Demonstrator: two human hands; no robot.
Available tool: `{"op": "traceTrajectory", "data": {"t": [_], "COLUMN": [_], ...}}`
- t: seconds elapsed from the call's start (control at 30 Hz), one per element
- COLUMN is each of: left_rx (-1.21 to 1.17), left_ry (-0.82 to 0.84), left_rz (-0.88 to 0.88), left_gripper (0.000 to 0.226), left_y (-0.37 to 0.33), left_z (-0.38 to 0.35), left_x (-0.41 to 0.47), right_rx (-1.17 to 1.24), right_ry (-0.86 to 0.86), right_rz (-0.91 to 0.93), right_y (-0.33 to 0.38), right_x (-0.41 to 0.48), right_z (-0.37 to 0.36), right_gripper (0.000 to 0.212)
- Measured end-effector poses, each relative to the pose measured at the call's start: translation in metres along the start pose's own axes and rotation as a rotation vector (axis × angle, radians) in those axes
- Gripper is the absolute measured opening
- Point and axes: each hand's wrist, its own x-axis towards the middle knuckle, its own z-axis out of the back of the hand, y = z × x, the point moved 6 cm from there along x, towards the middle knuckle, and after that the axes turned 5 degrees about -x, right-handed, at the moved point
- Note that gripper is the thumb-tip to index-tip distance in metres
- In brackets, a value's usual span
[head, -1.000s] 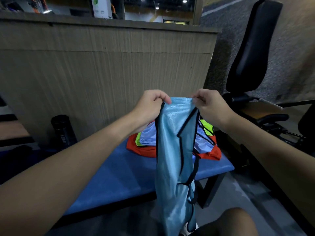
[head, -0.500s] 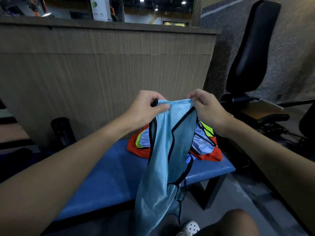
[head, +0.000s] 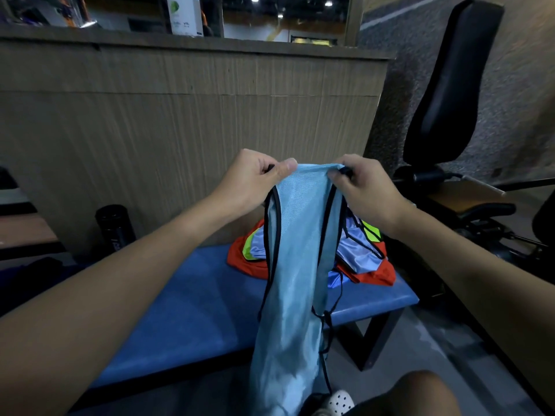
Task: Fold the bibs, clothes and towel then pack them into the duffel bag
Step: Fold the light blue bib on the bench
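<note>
As I read it from the left, the left hand (head: 249, 181) pinches one top corner of the light-blue bib (head: 295, 265), fingers (head: 261, 162) curled on its trim; the right hand (head: 365, 187) pinches the other corner. The bib hangs between them over the counter (head: 186, 310), which I judge lets it drape straight for folding. The pile of bibs (head: 372, 262) lies behind, at the counter's right end.

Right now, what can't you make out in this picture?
Head view only.
The light blue bib runs off the bottom edge, hiding its lower end.
The pile of bibs sits partly behind it; no count possible.
The black bottle: lettering too blurred to read.
The dark shape at left: cut by the edge, too dim to identify.
</note>
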Motion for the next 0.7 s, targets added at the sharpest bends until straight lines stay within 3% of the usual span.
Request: {"op": "traceTrajectory", "data": {"t": [0.07,0.13,0.33,0.47,0.7], "left_rx": [-0.029,-0.089,-0.299,-0.288,-0.123], "left_ry": [0.026,0.003,0.01,0.097,0.116], "left_rz": [-0.002,0.007,0.086,0.113,-0.006], "left_gripper": [0.082,0.08,0.014,0.036,0.02], "left_y": [0.006,0.008,0.006,0.0,-0.019], "left_z": [0.0,-0.001,-0.007,-0.01,-0.01], "left_x": [0.0,-0.001,-0.009,-0.017,-0.012], "right_rx": [0.082,0.177,0.298,0.32,0.322], "right_ry": [-0.01,-0.025,-0.092,-0.105,-0.075], "right_rz": [-0.035,-0.067,-0.148,-0.189,-0.244], "right_y": [-0.001,-0.002,-0.005,-0.011,-0.023], "right_x": [0.001,0.001,0.005,0.006,0.01], "right_z": [-0.002,-0.004,-0.004,0.0,-0.004], "right_gripper": [0.019,0.015,0.012,0.015,0.012]}}
